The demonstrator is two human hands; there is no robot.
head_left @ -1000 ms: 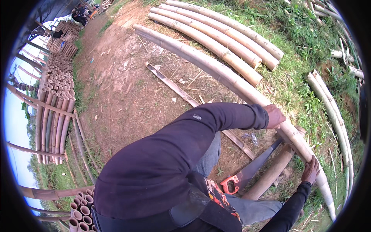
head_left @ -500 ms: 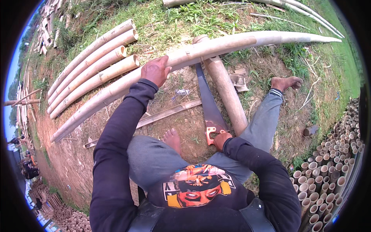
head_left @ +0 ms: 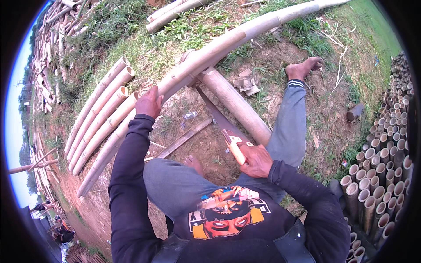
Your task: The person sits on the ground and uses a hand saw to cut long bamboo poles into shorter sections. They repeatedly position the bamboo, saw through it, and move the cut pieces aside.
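Observation:
My left hand (head_left: 149, 102) presses on a long pale bamboo pole (head_left: 228, 41) that runs across the ground and rests over a shorter, thicker bamboo log (head_left: 237, 105). My right hand (head_left: 256, 160) grips the wooden handle of a hand saw (head_left: 219, 125), whose dark blade reaches up toward the spot where the pole crosses the log. I sit on the ground in grey trousers, right leg stretched out with a bare foot (head_left: 305, 68), the other foot (head_left: 195, 164) tucked in near the saw.
Several cut bamboo poles (head_left: 98, 116) lie side by side at left. A stack of bamboo tubes (head_left: 381, 166) with open ends stands at right. A flat bamboo slat (head_left: 184, 138) lies on the dirt. More bamboo piles line the far left; grass lies beyond.
The view has swung and steadied. My left hand stays on the long pole. My right hand with the saw has lifted slightly, the blade still pointing at the crossing.

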